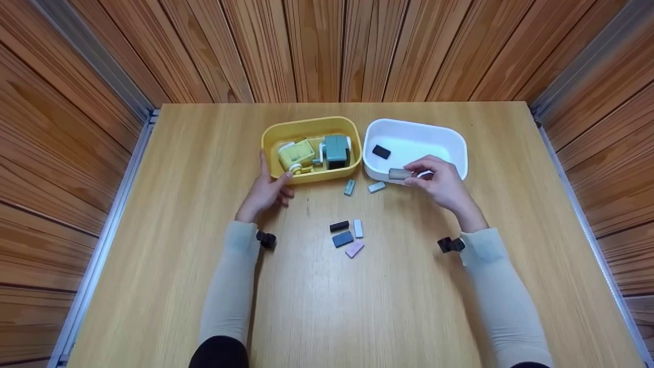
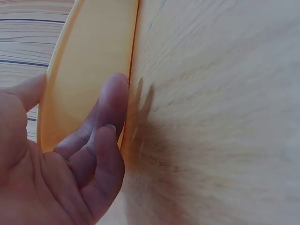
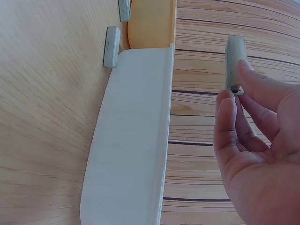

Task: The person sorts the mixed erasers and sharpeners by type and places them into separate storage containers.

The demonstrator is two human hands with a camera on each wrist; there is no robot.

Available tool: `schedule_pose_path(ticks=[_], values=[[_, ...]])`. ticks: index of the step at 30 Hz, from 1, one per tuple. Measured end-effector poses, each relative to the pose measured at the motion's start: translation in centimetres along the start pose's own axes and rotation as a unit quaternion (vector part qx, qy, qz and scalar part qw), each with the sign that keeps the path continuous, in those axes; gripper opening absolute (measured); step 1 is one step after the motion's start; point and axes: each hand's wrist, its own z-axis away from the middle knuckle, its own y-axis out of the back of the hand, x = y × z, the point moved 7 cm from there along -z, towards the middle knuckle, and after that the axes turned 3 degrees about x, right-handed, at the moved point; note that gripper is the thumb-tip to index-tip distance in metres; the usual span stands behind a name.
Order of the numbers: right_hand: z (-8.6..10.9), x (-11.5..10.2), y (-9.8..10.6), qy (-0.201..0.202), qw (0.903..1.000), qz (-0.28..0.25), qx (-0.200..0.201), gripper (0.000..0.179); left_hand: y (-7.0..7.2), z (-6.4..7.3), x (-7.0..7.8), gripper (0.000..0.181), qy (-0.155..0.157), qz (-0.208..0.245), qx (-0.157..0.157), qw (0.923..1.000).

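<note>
The grey block point(image 1: 398, 174) is above the front rim of the white bin point(image 1: 429, 148), pinched at one end by your right hand point(image 1: 444, 186), thumb against fingers — likely so its other end is left free — with a black block point(image 1: 381, 152) inside that bin. Your left hand point(image 1: 265, 191), fingers parted and loosely bent, touches the near left corner of the yellow bin point(image 1: 327, 177), seemingly to steady it, with a yellow gadget point(image 1: 297, 155) and a teal gadget point(image 1: 335, 150) inside. A teal block point(image 1: 349, 187) and a pale block point(image 1: 376, 187) lie just in front of the bins, four more blocks point(image 1: 343, 238) grouped nearer you.
</note>
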Motion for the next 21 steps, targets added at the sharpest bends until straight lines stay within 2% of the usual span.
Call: schedule_pose_path(ticks=[12, 21], values=[[-1.1, 1.0, 0.9, -0.018, 0.9998, -0.001, 0.011, 0.030, 0.0, -0.3, -0.3, 0.101, 0.011, 0.005, -0.003, 0.9999], [-2.1, 1.2, 1.6, -0.040, 0.9990, 0.013, 0.018, 0.031, -0.1, -0.1, 0.0, 0.104, 0.000, 0.023, -0.007, 0.9997]])
